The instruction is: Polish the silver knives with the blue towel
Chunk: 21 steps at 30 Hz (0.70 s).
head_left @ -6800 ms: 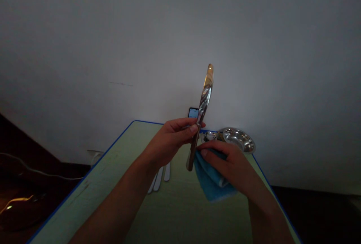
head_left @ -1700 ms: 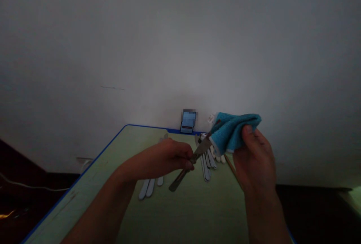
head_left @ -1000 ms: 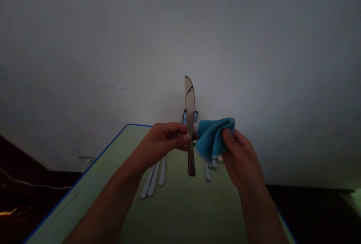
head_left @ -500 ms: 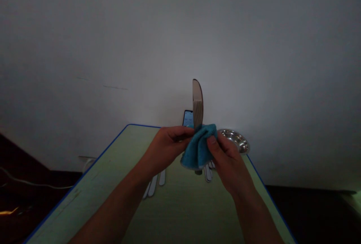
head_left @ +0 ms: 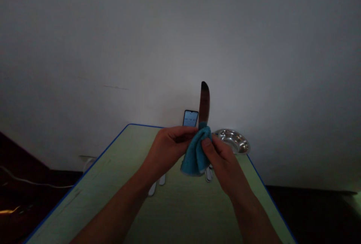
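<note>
Since a second ago, the blue cloth [head_left: 194, 158] has moved onto the knife [head_left: 204, 105], held upright above the table [head_left: 180, 210]. The left hand [head_left: 167, 145] grips the knife, fingertips hidden; the right hand [head_left: 224, 160] pinches the cloth. Beyond are a phone [head_left: 190, 118] and metal bowl [head_left: 240, 145].

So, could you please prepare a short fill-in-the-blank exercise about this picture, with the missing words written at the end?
1. The knife is held with its blade pointing ____.
2. The thumb on the front of the cloth belongs to the ____ hand.
3. In the picture, the phone is to the ____ of the metal bowl.
4. The table has a ____ edge.

Missing words: up; right; left; blue.
</note>
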Each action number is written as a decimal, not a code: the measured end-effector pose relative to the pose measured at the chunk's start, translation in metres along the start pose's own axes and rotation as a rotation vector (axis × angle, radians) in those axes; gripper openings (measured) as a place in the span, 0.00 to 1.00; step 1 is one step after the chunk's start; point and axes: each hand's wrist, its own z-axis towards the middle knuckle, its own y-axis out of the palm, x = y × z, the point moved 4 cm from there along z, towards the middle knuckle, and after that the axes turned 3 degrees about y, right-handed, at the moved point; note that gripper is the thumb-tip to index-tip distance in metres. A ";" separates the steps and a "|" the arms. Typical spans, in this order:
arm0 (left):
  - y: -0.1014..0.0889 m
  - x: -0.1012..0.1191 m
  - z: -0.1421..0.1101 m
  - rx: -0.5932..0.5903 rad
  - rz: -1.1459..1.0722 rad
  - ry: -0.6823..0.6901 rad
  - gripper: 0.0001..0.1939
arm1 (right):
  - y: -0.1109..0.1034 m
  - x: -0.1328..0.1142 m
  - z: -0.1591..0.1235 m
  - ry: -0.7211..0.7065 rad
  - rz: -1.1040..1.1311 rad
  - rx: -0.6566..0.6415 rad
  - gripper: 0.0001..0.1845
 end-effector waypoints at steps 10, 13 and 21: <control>0.003 0.011 -0.002 0.020 0.426 0.301 0.11 | -0.003 0.006 0.002 0.073 -0.034 0.001 0.18; 0.006 0.014 -0.002 -0.056 0.479 0.310 0.12 | -0.003 0.012 0.002 0.109 0.003 0.045 0.19; 0.003 0.019 -0.001 -0.298 0.384 0.213 0.11 | 0.002 0.012 0.001 0.135 0.002 0.078 0.21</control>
